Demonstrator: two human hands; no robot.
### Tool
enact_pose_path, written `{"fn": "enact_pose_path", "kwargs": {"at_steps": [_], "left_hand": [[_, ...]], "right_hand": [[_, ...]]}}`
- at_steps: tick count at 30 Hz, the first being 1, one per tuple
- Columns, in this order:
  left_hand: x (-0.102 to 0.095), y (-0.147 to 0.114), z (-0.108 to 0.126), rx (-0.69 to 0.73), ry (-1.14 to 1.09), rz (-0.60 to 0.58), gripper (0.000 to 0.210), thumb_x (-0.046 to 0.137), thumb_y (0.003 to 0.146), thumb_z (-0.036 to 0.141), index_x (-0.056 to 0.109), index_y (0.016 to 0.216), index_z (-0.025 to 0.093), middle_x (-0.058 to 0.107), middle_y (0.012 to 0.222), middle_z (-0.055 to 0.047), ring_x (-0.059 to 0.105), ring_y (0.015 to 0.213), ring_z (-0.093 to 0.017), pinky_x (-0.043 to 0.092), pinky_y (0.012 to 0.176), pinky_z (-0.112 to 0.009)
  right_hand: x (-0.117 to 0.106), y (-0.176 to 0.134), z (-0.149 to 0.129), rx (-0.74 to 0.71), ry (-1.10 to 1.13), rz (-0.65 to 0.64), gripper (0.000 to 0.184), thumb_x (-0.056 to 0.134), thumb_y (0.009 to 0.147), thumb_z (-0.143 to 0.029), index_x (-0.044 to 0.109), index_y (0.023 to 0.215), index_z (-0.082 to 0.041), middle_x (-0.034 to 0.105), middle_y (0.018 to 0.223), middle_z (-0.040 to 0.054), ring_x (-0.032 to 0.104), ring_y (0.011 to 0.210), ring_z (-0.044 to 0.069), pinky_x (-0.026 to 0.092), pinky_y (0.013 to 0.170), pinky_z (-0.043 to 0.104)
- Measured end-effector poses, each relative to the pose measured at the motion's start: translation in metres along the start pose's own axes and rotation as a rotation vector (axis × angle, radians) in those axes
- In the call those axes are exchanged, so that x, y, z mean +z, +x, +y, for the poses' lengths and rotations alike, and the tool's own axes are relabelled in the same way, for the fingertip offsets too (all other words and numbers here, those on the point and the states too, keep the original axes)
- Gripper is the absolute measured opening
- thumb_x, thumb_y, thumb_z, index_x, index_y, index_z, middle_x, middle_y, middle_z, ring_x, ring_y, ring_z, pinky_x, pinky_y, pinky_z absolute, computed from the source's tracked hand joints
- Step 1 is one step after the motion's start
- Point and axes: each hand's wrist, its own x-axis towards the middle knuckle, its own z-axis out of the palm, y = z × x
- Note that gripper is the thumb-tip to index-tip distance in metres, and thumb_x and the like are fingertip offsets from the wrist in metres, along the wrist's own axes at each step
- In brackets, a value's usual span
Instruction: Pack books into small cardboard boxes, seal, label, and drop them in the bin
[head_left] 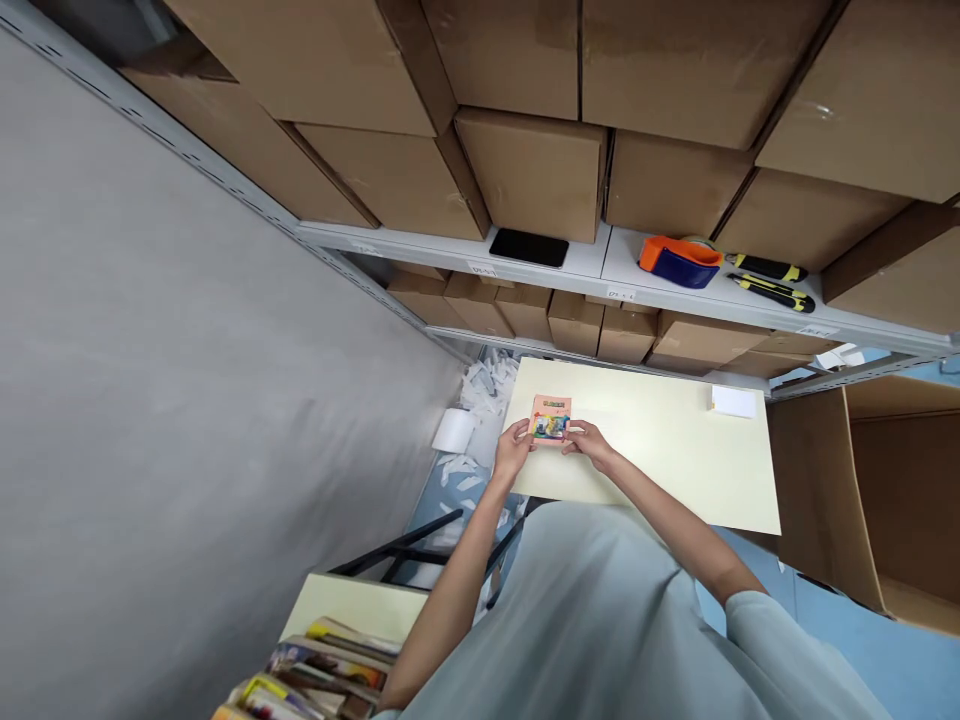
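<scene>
A small pink booklet (551,410) with a colourful picture on its cover is held over the left part of the pale yellow table (660,450). My left hand (514,448) grips its left edge, and my right hand (590,442) grips its lower right edge. The fingers of both hands are closed on the booklet, partly hidden behind it. Toward the table's far right lies a small white stack that looks like labels or cards (733,401).
Cardboard boxes (532,175) fill the shelf ahead, with a phone (529,248), an orange-and-blue tape dispenser (680,262) and utility knives (772,292) along its edge. An opened carton (825,500) stands right. Books (315,670) lie lower left; paper scraps (487,385) litter the floor by the wall.
</scene>
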Motion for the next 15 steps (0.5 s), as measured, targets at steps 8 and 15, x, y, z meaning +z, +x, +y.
{"fn": "enact_pose_path", "kwargs": {"at_steps": [8, 15], "left_hand": [[-0.030, 0.073, 0.021, -0.033, 0.036, -0.016, 0.040, 0.073, 0.088, 0.006, 0.073, 0.128, 0.009, 0.079, 0.129, -0.019, 0.072, 0.066, -0.010, 0.055, 0.058, -0.020], [-0.027, 0.119, 0.011, -0.055, 0.024, -0.042, 0.029, 0.071, 0.089, 0.008, 0.075, 0.118, 0.010, 0.084, 0.111, -0.014, 0.081, 0.086, -0.018, 0.065, 0.076, -0.026]], "right_hand": [[0.045, 0.056, -0.022, -0.004, 0.084, 0.129, 0.021, 0.078, 0.080, -0.002, 0.075, 0.097, -0.014, 0.082, 0.086, 0.0037, 0.075, 0.062, 0.014, 0.067, 0.089, 0.031], [0.071, 0.086, -0.010, -0.053, 0.174, 0.289, 0.015, 0.075, 0.081, -0.006, 0.072, 0.092, -0.017, 0.082, 0.090, 0.0047, 0.083, 0.088, 0.019, 0.064, 0.105, 0.035]]}}
